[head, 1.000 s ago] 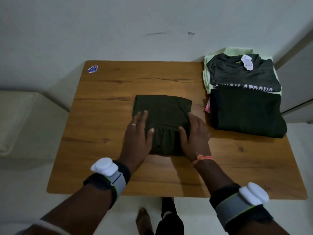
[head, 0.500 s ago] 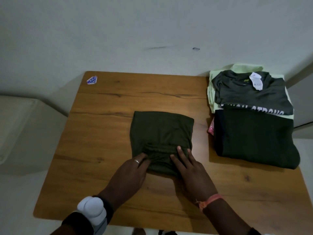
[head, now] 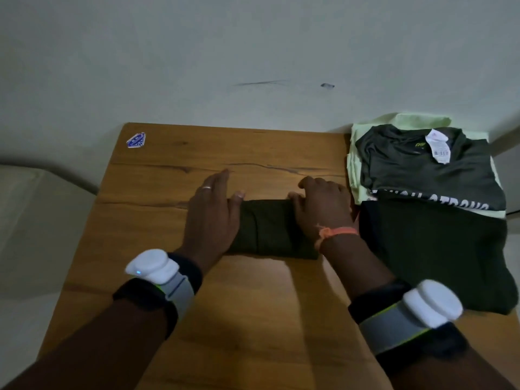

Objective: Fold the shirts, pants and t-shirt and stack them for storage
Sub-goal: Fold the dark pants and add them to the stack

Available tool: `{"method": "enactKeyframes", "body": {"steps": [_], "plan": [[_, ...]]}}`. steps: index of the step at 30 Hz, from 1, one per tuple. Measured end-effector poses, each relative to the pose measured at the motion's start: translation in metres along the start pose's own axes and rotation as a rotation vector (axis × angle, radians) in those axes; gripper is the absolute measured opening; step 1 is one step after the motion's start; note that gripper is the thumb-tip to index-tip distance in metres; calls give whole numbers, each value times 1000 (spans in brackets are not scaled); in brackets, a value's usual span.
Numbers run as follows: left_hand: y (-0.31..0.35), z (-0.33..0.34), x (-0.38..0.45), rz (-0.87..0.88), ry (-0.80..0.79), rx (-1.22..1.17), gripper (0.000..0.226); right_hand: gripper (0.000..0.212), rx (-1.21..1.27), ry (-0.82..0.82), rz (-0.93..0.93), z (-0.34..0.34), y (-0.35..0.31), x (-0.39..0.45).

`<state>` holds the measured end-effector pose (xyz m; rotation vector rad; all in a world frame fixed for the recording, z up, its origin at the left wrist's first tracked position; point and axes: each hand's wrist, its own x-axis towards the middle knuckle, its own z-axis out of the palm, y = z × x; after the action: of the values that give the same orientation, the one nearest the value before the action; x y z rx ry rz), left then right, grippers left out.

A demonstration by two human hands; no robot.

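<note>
A dark olive garment (head: 271, 229) lies folded into a narrow band at the middle of the wooden table (head: 253, 305). My left hand (head: 212, 213) lies flat over its left end, fingers straight and reaching past it onto the wood. My right hand (head: 323, 208) rests on its right end, fingers bent at the far edge and thumb on the cloth. To the right stands a stack: a black folded piece (head: 433, 254) in front, a dark grey t-shirt (head: 422, 167) with white lettering and a tag behind, a pale green garment (head: 356, 164) underneath.
The table's back edge meets a white wall (head: 253, 52). A blue sticker (head: 136, 140) sits at the table's back left corner. A pale cushion or seat (head: 33, 220) lies off the left side. Both wrists carry white sensor bands.
The olive garment was folded in half away from me, from a square to a narrow band. Both hands moved from its near edge to its far edge.
</note>
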<state>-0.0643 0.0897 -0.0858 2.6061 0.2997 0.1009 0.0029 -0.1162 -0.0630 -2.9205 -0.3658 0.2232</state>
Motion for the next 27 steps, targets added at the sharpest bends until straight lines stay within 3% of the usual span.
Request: {"method": "enactKeyframes", "body": {"steps": [2,5,9,18,27], "plan": [[13,11,-7,103,35,30,48,35,58,14,-85,15,-10,-15],[16,40,-22,157,-113,190,54,55,62,-100,-143,55,-13,-45],[-13,71,-25,264,-253,310,59,61,45,-88,-49,83,-1,-44],[-18,78,-17,288,-127,288,60,67,86,-4,-27,97,-1,-40],[-17,77,-17,300,-113,293,61,70,112,6,-43,101,0,-40]]}}
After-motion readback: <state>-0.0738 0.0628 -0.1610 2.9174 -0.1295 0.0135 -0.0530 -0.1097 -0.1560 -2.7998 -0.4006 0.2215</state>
